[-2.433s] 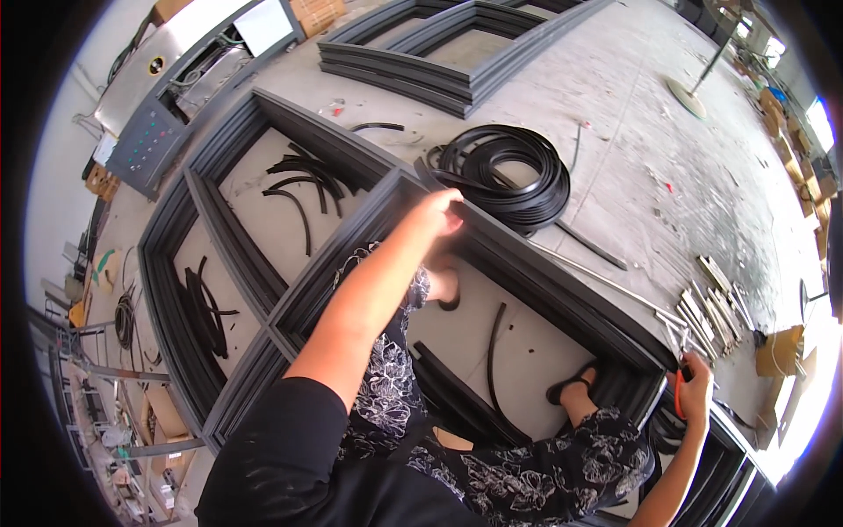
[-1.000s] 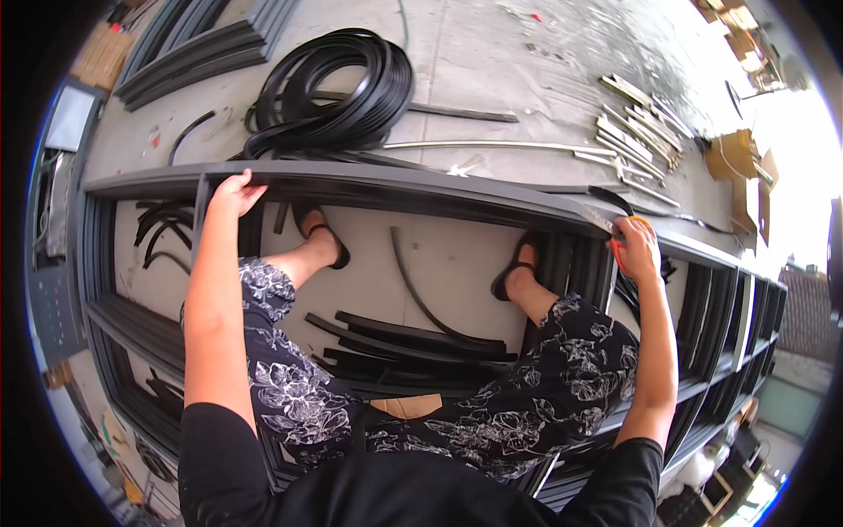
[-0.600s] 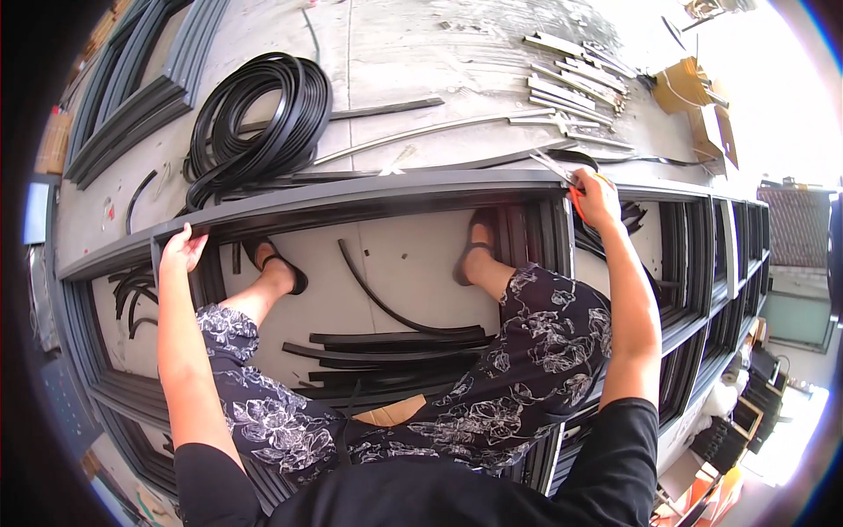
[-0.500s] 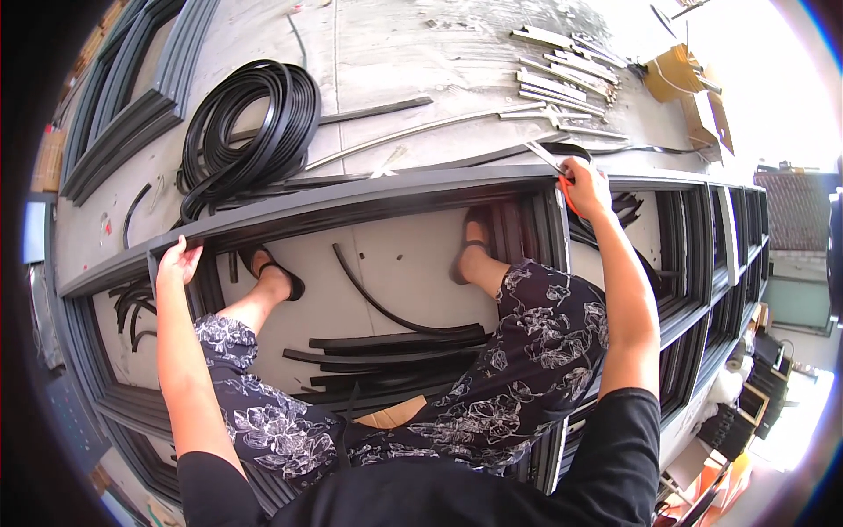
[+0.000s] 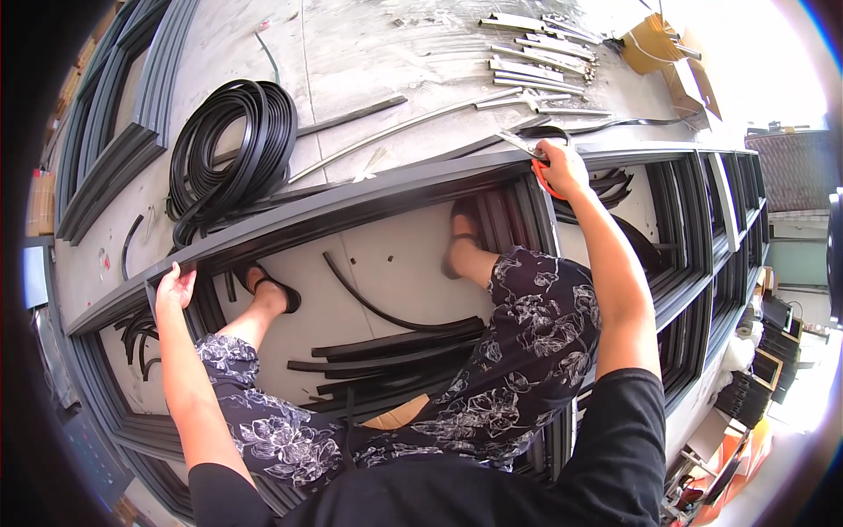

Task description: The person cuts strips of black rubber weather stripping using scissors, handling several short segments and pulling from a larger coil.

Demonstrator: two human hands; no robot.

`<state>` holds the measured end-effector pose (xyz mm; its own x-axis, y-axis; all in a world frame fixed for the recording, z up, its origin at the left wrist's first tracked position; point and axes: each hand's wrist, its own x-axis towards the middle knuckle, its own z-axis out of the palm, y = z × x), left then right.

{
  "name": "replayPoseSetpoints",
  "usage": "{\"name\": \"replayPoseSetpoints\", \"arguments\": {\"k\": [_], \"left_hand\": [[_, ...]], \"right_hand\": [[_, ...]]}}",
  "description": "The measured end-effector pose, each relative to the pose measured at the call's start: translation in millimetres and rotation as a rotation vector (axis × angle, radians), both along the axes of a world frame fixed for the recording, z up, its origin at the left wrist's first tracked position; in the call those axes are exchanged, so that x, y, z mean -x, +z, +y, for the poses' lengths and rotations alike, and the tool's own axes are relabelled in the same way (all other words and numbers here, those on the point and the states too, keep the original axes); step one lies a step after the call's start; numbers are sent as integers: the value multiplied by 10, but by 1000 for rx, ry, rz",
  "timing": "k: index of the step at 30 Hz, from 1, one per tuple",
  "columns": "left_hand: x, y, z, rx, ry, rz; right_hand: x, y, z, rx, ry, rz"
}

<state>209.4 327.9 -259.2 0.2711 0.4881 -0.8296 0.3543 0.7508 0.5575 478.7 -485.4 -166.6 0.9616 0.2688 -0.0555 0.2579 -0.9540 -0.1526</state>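
My right hand (image 5: 565, 169) grips a pair of scissors (image 5: 545, 179) by its orange-red handles, above the far bar of a dark grey window frame (image 5: 378, 191). The silver blades point away and to the left, close to a black rubber strip (image 5: 546, 132) that loops up behind the hand. On the same bar, at the left where a crosspiece meets it, my left hand (image 5: 176, 288) is closed around the edge with the thumb uppermost. Its fingertips are partly hidden, so anything thin beneath them does not show.
Beyond the bar lies a coil of black rubber strip (image 5: 233, 158). Silver metal profiles (image 5: 540, 61) lie on the floor near a yellow bucket (image 5: 650, 44) and a cardboard box (image 5: 691, 92). Cut black strips (image 5: 395, 351) lie between my feet. More frames (image 5: 114, 132) stand far left.
The view has shifted and tilted slightly, so the floor things sit further left. My right hand and the scissors appear a little further left and higher. My left hand keeps its place on the bar.
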Motion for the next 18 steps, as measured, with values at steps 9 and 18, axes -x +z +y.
{"name": "replayPoseSetpoints", "arguments": {"k": [9,18], "left_hand": [[36,-22,-6,-18,-28,-32],[56,-4,-12,-11,-20,-44]], "right_hand": [[-19,21,73,58,-97,65],[-91,-42,-59,-138,-72,155]]}}
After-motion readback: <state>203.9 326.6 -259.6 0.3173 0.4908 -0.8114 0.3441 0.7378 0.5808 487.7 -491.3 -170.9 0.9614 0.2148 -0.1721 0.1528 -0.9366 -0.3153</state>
